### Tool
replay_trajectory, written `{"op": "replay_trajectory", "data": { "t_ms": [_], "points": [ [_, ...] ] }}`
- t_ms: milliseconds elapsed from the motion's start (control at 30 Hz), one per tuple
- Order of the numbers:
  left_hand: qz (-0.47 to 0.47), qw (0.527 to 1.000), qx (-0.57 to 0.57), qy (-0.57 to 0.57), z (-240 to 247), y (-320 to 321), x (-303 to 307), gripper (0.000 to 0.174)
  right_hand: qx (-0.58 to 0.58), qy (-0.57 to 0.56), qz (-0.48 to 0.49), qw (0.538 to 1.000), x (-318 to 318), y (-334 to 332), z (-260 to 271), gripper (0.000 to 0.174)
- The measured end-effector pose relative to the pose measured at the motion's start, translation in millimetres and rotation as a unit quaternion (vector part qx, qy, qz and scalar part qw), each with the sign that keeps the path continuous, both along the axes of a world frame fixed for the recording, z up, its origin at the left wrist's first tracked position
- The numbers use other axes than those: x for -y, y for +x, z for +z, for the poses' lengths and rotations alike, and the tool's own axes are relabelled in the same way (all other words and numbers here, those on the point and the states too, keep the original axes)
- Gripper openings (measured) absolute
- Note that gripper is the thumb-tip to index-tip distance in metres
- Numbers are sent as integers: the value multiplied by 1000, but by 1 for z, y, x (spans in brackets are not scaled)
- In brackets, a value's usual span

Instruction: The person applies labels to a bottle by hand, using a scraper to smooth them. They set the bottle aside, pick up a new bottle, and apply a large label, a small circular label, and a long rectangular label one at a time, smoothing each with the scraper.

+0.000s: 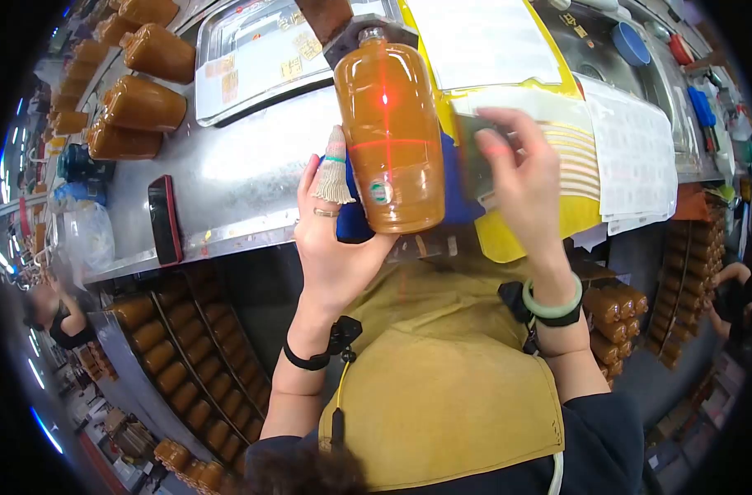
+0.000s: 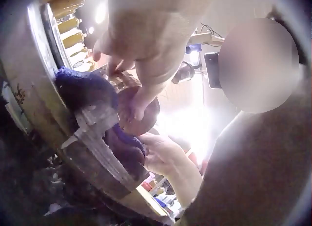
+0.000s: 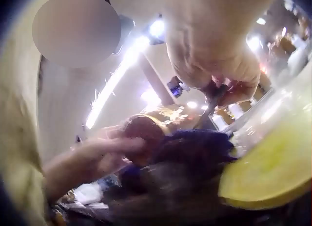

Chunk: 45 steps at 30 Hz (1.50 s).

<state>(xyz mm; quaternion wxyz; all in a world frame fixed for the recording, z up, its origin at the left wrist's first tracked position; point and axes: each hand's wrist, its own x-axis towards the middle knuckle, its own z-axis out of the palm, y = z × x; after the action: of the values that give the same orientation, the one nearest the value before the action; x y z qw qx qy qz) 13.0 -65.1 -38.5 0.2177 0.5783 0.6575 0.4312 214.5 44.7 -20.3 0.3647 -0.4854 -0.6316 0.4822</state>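
An amber bottle [image 1: 390, 140] lies on a blue cloth [image 1: 454, 194] at the steel table's front edge, its neck in a dark clamp [image 1: 355, 33]. A red laser cross falls on its face. My left hand [image 1: 335, 239] lies along the bottle's left side and base with straight fingers, the index finger in a fabric cot. In the right wrist view the same hand [image 3: 97, 158] touches the bottle's round base [image 3: 141, 131]. My right hand [image 1: 520, 177] hovers just right of the bottle and pinches a small dark label [image 1: 475, 161] between thumb and fingers.
More amber bottles [image 1: 141, 103] lie at the table's far left beside a steel tray [image 1: 256, 58]. A dark phone [image 1: 165, 219] rests near the front edge. White label sheets [image 1: 632, 157] and a yellow sheet [image 1: 516, 235] cover the right side. Crates of bottles [image 1: 186, 363] stand below.
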Motion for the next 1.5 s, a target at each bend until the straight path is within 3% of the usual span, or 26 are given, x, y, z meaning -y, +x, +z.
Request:
{"op": "replay_trajectory", "data": {
  "t_ms": [33,133,200,267,333,433,900,1000,1067,1167,1367,1433,1500],
  "points": [
    [1,1000,10,20,4,2,0,94,42,-7,-56,998,-5,4,-1,20],
    [-11,1000,7,18,13,1,-2,106,-194,-39,-21,980,12,-7,13,21],
    [-61,991,122,-3,20,2,-3,110,-111,-11,32,993,20,-13,5,20],
    [-86,988,126,11,23,5,-7,108,-76,-25,-1,997,13,-10,-7,19],
    [-27,934,356,19,22,16,-10,103,-52,-15,-32,998,8,0,-14,20],
    [-23,938,346,-9,26,22,-17,99,-146,-24,-8,989,11,2,-9,20],
    [-67,941,328,-41,29,11,-15,104,-190,-46,31,980,21,1,-1,19],
    [-96,941,322,-28,30,7,-14,99,-183,-51,32,981,21,2,0,19],
    [-93,915,391,-21,31,7,-13,94,-178,-68,34,981,23,0,3,21],
    [-86,925,370,-15,28,7,-13,89,-209,-106,43,971,24,-1,5,24],
    [-75,905,419,-11,38,5,-11,87,-41,-72,99,992,28,-5,4,43],
    [-57,896,439,-12,36,4,-9,88,-51,-115,100,987,28,-5,6,44],
    [-98,950,298,11,24,0,-9,90,-60,-158,102,980,29,-7,5,45]
  ]
}}
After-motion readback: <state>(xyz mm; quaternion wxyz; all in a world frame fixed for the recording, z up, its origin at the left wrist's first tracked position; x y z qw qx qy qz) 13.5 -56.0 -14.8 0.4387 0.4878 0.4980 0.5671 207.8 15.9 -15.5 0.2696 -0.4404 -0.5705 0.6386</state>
